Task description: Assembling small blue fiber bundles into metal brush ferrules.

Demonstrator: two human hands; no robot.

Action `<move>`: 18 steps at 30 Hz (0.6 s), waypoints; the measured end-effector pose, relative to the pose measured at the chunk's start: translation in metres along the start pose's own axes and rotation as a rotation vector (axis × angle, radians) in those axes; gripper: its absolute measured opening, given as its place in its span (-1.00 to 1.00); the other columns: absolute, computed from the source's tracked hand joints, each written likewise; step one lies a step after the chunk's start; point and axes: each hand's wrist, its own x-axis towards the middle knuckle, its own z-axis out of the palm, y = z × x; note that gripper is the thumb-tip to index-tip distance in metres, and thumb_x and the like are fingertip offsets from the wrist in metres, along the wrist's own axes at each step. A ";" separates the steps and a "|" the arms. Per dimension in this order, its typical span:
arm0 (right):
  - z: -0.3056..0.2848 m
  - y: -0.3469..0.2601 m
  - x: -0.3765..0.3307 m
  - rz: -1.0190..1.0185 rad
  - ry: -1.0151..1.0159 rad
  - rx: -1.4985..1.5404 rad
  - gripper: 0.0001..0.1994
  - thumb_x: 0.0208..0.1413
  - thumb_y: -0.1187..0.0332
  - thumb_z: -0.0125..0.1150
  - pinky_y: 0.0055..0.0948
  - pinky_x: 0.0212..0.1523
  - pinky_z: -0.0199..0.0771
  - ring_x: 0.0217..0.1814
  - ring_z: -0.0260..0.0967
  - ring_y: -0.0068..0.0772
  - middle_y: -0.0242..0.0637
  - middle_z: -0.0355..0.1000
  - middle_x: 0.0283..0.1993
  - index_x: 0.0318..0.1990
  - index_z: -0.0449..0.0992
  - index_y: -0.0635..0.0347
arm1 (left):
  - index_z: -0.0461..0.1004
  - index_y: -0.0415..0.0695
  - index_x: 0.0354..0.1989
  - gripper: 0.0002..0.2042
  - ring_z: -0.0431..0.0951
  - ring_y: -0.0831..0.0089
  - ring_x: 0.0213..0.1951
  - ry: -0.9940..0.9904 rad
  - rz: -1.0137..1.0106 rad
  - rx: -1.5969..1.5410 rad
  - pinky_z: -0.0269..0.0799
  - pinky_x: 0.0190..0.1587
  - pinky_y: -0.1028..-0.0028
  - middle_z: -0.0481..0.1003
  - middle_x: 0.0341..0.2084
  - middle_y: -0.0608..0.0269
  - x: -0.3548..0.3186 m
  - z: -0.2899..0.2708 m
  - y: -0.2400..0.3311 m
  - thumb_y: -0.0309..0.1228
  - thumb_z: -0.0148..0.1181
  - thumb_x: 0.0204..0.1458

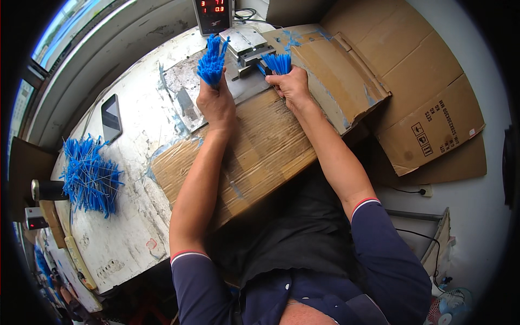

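My left hand (216, 108) is closed round an upright bunch of blue plastic-tipped wires (211, 62), its blue ends fanning out above the fist. To the right, my right hand (293, 88) grips a second, shorter-looking bunch of the same blue-tipped wires (278, 64); thin stems poke out beneath the fingers. Just beyond and between the hands stands a small metal fixture (248, 46) with a dark block and a short lever, close to the right-hand bunch. Both forearms pass over a flattened cardboard sheet (265, 141) along the table's near edge.
A loose pile of blue-tipped wires (92, 176) lies at the left, next to a dark cylinder (50, 190). Farther back are a phone (111, 119) and a red digital display (215, 17). Open cardboard flaps (428, 114) rise at the right. A power strip (79, 262) runs along the left edge.
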 end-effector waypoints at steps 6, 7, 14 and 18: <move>-0.005 -0.007 -0.011 0.102 -0.107 0.227 -0.82 -0.04 0.57 0.43 -0.61 -0.70 0.26 -0.61 0.32 -0.64 -0.36 0.48 -0.48 -0.30 0.52 0.26 | 0.47 -0.06 -0.09 -0.81 0.60 -0.16 -0.35 -0.181 0.000 0.166 0.43 -0.34 0.04 0.56 -0.46 -0.12 -0.003 -0.001 -0.006 -0.47 0.22 0.12; -0.006 -0.009 -0.014 0.124 -0.132 0.281 -0.83 -0.03 0.56 0.43 -0.60 -0.67 0.32 -0.58 0.36 -0.62 -0.34 0.49 -0.46 -0.30 0.53 0.27 | 0.45 -0.08 -0.15 -0.84 0.58 -0.16 -0.39 -0.209 0.028 0.194 0.40 -0.35 -0.01 0.54 -0.51 -0.09 -0.002 -0.002 -0.010 -0.48 0.20 0.10; -0.008 -0.011 -0.016 0.142 -0.090 0.376 -0.85 -0.05 0.57 0.40 -0.45 -0.62 0.58 -0.61 0.43 -0.48 -0.28 0.49 -0.49 -0.34 0.52 0.32 | 0.47 -0.07 -0.11 -0.76 0.60 -0.15 -0.30 -0.317 0.197 0.401 0.44 -0.22 -0.02 0.59 -0.41 -0.09 -0.002 0.002 0.000 -0.49 0.24 0.02; -0.010 -0.021 -0.024 0.191 -0.096 0.319 -0.86 -0.05 0.58 0.38 -0.43 -0.63 0.57 -0.64 0.43 -0.46 -0.28 0.47 -0.53 -0.35 0.51 0.31 | 0.47 -0.08 -0.14 -0.77 0.59 -0.17 -0.29 -0.330 0.147 0.434 0.42 -0.21 -0.04 0.58 -0.41 -0.11 -0.004 0.000 0.002 -0.48 0.25 0.00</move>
